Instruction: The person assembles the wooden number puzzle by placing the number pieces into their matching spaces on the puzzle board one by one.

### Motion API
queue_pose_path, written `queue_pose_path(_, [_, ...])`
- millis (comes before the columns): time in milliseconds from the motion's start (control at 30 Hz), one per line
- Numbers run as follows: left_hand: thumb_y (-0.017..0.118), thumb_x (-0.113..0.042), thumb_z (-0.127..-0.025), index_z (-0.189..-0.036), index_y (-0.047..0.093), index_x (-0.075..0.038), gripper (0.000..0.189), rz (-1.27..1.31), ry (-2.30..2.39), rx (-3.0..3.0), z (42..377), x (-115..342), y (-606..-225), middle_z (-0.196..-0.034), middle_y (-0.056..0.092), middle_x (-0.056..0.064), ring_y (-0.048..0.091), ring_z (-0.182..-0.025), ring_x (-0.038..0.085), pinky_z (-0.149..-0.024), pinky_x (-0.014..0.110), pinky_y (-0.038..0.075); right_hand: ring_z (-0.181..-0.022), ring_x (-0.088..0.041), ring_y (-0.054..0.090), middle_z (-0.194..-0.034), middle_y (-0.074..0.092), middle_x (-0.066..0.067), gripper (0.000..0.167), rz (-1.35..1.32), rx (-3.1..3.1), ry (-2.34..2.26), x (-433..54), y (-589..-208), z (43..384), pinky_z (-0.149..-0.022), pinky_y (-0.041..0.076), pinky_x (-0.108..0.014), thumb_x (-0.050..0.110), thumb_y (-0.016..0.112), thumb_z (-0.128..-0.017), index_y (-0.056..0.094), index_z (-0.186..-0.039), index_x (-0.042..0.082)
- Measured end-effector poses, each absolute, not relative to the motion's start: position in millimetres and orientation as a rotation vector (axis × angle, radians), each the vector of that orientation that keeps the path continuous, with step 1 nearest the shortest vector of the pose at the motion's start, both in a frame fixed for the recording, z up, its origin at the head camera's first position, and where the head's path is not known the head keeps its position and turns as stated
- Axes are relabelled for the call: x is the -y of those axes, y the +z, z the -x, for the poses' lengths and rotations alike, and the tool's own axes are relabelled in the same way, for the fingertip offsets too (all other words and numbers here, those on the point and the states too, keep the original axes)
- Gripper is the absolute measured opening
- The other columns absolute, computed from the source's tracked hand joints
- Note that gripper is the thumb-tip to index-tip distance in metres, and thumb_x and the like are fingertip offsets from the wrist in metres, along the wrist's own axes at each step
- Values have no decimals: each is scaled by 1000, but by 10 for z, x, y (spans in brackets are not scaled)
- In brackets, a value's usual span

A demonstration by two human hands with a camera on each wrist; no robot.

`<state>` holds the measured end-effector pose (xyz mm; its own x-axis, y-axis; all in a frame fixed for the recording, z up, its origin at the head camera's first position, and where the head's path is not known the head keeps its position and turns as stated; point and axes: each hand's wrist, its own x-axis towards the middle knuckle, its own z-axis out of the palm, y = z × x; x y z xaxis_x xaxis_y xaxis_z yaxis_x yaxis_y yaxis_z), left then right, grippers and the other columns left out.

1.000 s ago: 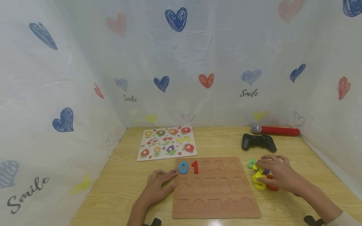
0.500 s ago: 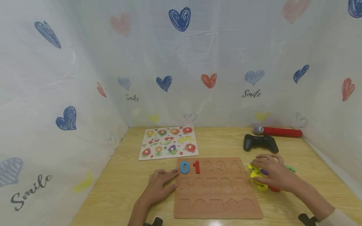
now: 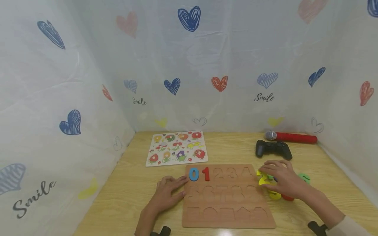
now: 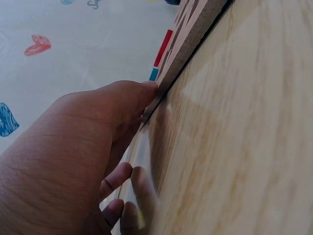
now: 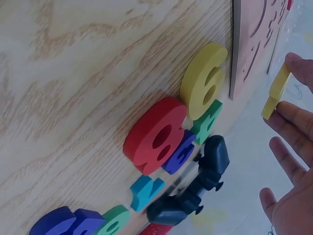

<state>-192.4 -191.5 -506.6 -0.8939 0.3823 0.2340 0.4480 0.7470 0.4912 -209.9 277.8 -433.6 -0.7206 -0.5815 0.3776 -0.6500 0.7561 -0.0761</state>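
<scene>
My left hand (image 3: 165,195) rests on the table, its thumb and fingertips touching the left edge of a wooden number board (image 3: 227,204). A blue 0 (image 3: 190,174) and a red 1 (image 3: 207,174) lie in the board's top row. Between thumb and fingers, my right hand (image 3: 282,178) pinches a yellow number piece (image 5: 279,88), held up by the board's right side; the right wrist view has it edge-on. Below that hand lie a yellow 6 (image 5: 190,93), a red 8 (image 5: 142,132), a small green piece (image 5: 208,122) and a purple piece (image 5: 178,159).
Beyond the loose pieces lie a black game controller (image 3: 273,149) and a red microphone (image 3: 295,137). A fruit puzzle board (image 3: 177,149) lies at the back left. More loose pieces, one teal (image 5: 145,192) and one green (image 5: 115,220), are on the right. Heart-patterned sheets enclose the table.
My right hand has moved a little left with the yellow number piece, toward the board's right edge. A green piece now shows right of that hand. The left hand stays in place.
</scene>
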Motion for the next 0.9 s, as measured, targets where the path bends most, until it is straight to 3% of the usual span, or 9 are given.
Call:
queue_pose_path(400, [61, -48, -97, -141, 58, -34, 47, 665, -856, 2853, 1914, 1908, -5039, -149, 48, -16, 38, -119, 19, -91, 48, 29, -110, -33, 56, -110, 70, -3, 51, -985, 2567, 290, -2695, -4368, 2159, -89, 27, -59, 32, 91, -69, 74, -112, 14])
queue_pose_path(900, [59, -49, -97, -143, 57, -35, 48, 647, -874, 2882, 1913, 1903, -5023, -150, 47, -17, 37, -119, 19, -91, 46, 28, -114, -35, 54, -114, 68, -4, 50, -972, 2659, 310, -2551, -4331, 2188, -93, 27, -63, 40, 87, -75, 73, -116, 15])
